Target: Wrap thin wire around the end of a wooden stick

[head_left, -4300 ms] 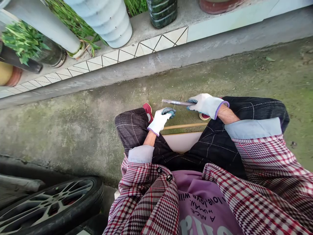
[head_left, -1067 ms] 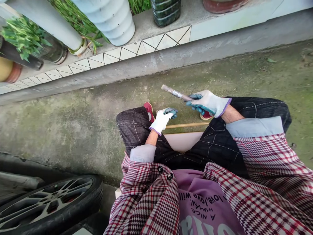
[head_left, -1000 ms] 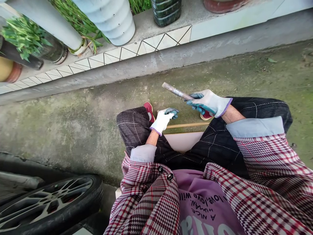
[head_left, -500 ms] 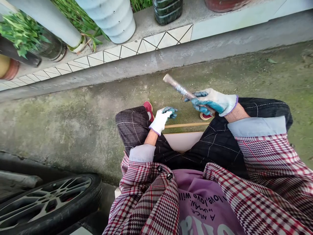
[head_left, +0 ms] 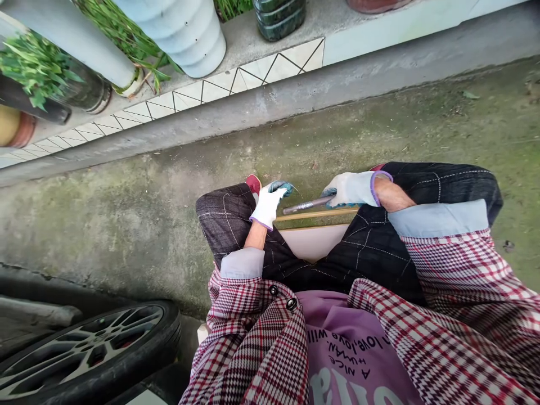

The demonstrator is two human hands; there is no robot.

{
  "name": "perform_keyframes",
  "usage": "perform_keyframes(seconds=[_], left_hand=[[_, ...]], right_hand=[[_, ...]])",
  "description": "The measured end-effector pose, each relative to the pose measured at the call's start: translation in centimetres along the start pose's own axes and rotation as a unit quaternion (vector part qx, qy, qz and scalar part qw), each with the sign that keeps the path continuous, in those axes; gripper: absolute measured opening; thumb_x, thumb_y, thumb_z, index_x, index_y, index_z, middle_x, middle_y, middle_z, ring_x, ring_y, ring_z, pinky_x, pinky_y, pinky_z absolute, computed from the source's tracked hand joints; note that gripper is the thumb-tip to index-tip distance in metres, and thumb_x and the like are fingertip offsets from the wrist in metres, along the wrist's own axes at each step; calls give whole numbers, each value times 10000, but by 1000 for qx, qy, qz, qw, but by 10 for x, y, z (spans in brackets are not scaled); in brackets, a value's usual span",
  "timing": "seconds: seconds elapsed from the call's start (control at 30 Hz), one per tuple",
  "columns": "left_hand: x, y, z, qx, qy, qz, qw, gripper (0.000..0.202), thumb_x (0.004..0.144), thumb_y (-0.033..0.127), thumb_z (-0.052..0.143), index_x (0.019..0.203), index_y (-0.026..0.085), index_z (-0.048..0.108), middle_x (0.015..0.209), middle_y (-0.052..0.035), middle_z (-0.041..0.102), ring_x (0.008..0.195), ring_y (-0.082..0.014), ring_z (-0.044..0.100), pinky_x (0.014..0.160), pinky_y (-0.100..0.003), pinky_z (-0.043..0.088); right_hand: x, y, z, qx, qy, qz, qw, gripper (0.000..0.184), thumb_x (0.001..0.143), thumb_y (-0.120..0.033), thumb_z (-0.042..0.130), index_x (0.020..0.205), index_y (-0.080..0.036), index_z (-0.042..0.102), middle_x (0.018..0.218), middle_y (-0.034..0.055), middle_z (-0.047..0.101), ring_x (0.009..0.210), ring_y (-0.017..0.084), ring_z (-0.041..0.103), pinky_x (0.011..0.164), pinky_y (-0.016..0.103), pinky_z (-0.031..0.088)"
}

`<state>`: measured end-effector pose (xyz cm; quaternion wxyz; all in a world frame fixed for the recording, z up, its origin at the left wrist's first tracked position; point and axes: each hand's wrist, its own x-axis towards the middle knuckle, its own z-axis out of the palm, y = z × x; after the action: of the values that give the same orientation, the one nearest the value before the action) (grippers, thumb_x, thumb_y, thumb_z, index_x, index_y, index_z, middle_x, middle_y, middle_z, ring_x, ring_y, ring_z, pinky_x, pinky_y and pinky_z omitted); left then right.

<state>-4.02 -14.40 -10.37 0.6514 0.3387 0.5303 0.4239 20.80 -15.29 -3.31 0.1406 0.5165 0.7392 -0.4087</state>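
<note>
My right hand, in a white glove with blue-green coating, is closed around a stick with silvery wire wound round it. The stick lies nearly level between my knees, its free end pointing left toward my other hand. My left hand, gloved the same way, is closed, fingertips curled together. A thin, pale strand, looking like wire, arcs from its fingertips toward the stick. Just below the stick runs a narrow wooden strip, with a pale pinkish board between my thighs.
A tiled ledge crosses ahead, carrying a ribbed white container, a dark plastic bottle and a leafy plant. At the lower left lies a car wheel. Mossy concrete surrounds my feet.
My right hand has lowered and turned, bringing the raised stick down to lie nearly level near my left hand. My left hand has shifted slightly left.
</note>
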Motion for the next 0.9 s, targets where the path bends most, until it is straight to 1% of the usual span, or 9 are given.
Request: perform_keyframes(seconds=[0.07,0.13,0.3,0.37,0.53,0.67,0.73,0.8,0.9], left_hand=[[-1,0,1,11,-2,2,1000,232,540,244,844,729,159,740,777,-29,758,757,-157,674,833,-320,551],[-2,1,3,24,-7,12,1000,213,559,240,836,734,159,746,785,-30,759,774,-160,678,850,-320,546],[-10,0,10,13,-41,-14,999,204,596,249,826,764,156,756,812,-46,770,774,-169,689,834,-335,556],[-14,-1,15,23,-69,-28,997,216,601,261,830,768,147,756,830,-62,779,752,-166,685,800,-330,558],[-25,-3,24,49,-152,-50,986,232,633,275,823,805,135,757,851,-69,787,644,-133,657,703,-297,534],[-28,-5,27,57,-173,-44,982,233,647,262,807,836,134,763,836,-55,781,636,-126,657,690,-285,529],[-27,-6,28,43,-156,-45,986,232,645,273,808,824,135,753,841,-55,781,637,-129,661,689,-289,539],[-24,-7,28,21,-123,-44,991,222,647,283,812,799,140,736,856,-60,785,649,-134,669,692,-288,547],[-16,-8,24,12,-63,-44,997,182,648,262,804,764,150,720,840,-58,783,674,-143,672,712,-295,551]], right_hand=[[8,4,3,-40,15,33,999,202,789,-325,723,897,-167,788,802,96,746,657,217,631,579,336,402],[14,9,2,-47,33,67,996,219,793,-350,723,922,-186,787,823,103,747,673,237,650,584,344,413],[12,14,-10,-50,113,147,981,366,860,-427,637,1125,-207,761,997,117,764,807,274,693,640,352,454],[9,13,-13,-42,135,145,979,401,883,-442,603,1184,-216,741,1033,101,764,836,259,696,665,337,466],[12,12,-9,-31,166,112,979,382,893,-433,598,1164,-210,748,1029,83,769,847,238,694,685,312,471],[15,9,-5,-24,193,110,975,341,882,-414,628,1113,-205,766,965,79,763,808,235,681,668,314,473],[12,6,-6,59,210,107,970,324,869,-405,659,1105,-212,770,866,53,741,723,205,651,620,299,470],[4,2,-7,208,208,83,952,342,867,-411,676,1138,-218,756,764,22,694,601,159,583,539,277,451],[-9,-2,-9,391,139,16,910,383,832,-429,725,1148,-213,740,691,-1,643,492,118,495,441,253,416]])
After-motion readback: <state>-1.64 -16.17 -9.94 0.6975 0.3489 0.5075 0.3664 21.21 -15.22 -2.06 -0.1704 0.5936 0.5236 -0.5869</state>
